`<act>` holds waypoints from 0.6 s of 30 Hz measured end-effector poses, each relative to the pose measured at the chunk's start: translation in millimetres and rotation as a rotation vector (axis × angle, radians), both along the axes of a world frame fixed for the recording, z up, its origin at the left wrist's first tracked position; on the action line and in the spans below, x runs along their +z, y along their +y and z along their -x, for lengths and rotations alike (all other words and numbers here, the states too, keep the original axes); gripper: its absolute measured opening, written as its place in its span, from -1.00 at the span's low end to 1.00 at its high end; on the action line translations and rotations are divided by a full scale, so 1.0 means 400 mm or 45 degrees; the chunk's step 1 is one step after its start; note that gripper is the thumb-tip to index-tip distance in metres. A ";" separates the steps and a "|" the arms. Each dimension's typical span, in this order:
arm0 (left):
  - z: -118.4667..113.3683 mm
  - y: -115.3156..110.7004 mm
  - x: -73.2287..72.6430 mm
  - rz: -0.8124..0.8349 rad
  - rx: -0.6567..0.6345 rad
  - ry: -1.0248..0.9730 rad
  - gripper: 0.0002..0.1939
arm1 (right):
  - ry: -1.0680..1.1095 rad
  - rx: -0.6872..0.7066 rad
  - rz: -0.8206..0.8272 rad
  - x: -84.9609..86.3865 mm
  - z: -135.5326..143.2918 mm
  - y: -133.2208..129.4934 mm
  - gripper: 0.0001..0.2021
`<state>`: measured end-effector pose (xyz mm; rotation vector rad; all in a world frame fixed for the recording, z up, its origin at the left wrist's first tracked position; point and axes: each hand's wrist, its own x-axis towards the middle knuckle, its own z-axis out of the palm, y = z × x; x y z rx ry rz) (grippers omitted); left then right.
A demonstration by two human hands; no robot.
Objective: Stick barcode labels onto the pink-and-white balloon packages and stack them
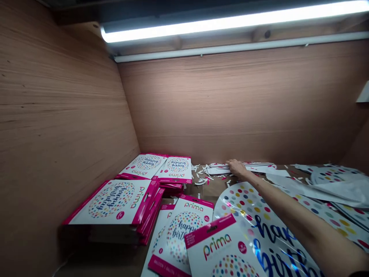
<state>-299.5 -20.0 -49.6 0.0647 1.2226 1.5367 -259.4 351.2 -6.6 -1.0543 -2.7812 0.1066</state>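
My right hand (236, 168) reaches to the back of the work surface, its fingers curled onto a flat pile of white paper strips (216, 169) close to the rear panel. Under my forearm lies a flat foil balloon (243, 198) with coloured dots and blue "happy birthday" lettering. A white and pink "prima" balloon packet (217, 242) overlaps the balloon's left side. Beside it, another packet (184, 231) rests on one more. My left hand is out of view.
Stacks of the same packets (112, 202) stand along the left wooden wall (57, 115), with further packets (175, 165) behind. Small paper scraps (200, 182) litter the brown surface. More dotted foil balloons (334, 175) and a white sheet (317, 188) lie at right. A lit tube (230, 21) hangs above.
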 end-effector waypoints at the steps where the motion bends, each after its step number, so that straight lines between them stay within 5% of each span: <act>1: 0.029 0.017 -0.003 0.027 -0.010 -0.006 -0.26 | -0.037 0.015 -0.012 -0.014 0.012 0.010 -0.77; 5: 0.106 0.069 -0.021 0.161 -0.099 -0.049 -0.01 | -0.111 0.029 -0.069 -0.045 0.029 0.036 -0.78; 8: 0.102 0.083 -0.039 0.258 -0.128 -0.019 0.02 | -0.085 0.024 -0.103 -0.036 0.025 0.040 -0.78; 13: 0.004 0.029 -0.047 0.208 0.015 0.047 -0.27 | 0.064 0.033 -0.122 0.043 -0.003 -0.001 -0.77; 18: -0.134 -0.056 0.034 0.077 0.120 -0.058 -0.49 | 0.129 0.165 -0.054 0.150 -0.134 -0.183 -0.60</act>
